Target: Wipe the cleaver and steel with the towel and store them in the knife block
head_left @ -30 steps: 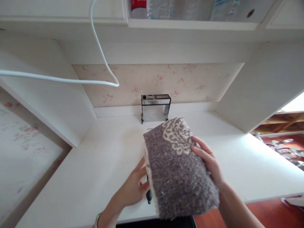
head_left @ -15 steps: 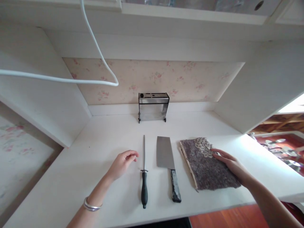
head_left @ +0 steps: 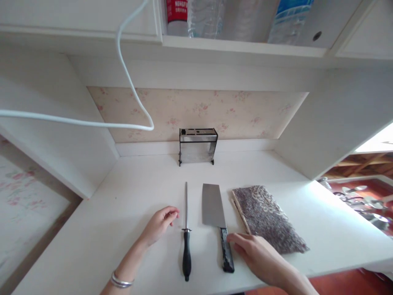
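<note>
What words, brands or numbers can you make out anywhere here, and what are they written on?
"NONGF...": on the red label in the cabinet above; the end of the word is unclear.
A smaller line beneath it: too blurred to read.
Blue label, on the bottle farther right: no readable text.
Cleaver and sharpening steel: no lettering I can make out.

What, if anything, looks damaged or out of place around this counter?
The knife has a patchy handle: pale marks break its black surface, perhaps from wear. A white cable also crosses in front of the cupboards, sharply bent and apparently loose.
</note>
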`<action>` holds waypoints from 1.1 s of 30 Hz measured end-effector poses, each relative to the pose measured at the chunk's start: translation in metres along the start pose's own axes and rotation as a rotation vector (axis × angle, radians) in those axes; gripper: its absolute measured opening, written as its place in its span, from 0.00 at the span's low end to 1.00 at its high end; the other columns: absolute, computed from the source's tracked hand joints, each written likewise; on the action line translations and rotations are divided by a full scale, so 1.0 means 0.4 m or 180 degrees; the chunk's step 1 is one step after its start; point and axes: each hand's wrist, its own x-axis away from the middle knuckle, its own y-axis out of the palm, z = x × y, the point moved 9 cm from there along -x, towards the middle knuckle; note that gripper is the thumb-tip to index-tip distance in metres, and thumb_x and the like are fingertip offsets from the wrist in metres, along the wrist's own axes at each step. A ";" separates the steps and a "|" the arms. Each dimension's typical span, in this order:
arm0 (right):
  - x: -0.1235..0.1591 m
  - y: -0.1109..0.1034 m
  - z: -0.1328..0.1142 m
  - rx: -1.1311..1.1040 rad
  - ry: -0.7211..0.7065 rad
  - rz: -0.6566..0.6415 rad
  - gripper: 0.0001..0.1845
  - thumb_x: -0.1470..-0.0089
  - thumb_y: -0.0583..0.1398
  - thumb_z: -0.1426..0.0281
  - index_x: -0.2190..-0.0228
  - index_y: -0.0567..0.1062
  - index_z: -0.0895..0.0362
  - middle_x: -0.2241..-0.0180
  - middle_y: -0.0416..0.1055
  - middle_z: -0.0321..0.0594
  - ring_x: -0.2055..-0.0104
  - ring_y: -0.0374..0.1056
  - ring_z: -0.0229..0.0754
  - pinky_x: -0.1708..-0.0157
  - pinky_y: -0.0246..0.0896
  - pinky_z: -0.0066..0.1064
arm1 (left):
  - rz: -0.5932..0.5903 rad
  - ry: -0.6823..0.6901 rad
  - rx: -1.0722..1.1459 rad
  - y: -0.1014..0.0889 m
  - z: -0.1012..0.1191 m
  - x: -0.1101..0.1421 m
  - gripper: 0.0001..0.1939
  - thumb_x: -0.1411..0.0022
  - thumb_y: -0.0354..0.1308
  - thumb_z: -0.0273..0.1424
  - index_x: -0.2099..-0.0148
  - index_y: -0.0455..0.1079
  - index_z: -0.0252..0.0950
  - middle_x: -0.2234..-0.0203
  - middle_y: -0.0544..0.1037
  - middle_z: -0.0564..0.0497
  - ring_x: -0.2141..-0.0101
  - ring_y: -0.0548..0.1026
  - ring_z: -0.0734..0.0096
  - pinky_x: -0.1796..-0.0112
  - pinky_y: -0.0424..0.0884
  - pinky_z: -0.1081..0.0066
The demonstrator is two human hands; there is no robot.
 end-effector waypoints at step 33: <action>-0.074 -0.683 0.000 -0.1556 0.1035 0.3162 0.22 0.57 0.66 0.53 0.63 0.78 0.53 0.76 0.78 0.41 0.71 0.77 0.48 0.73 0.73 0.31 | 0.0306 -0.0142 0.0802 -0.049 0.004 -0.015 0.16 0.41 0.56 0.41 0.60 0.73 0.34 0.71 0.74 0.49 0.73 0.68 0.71 0.68 0.64 0.71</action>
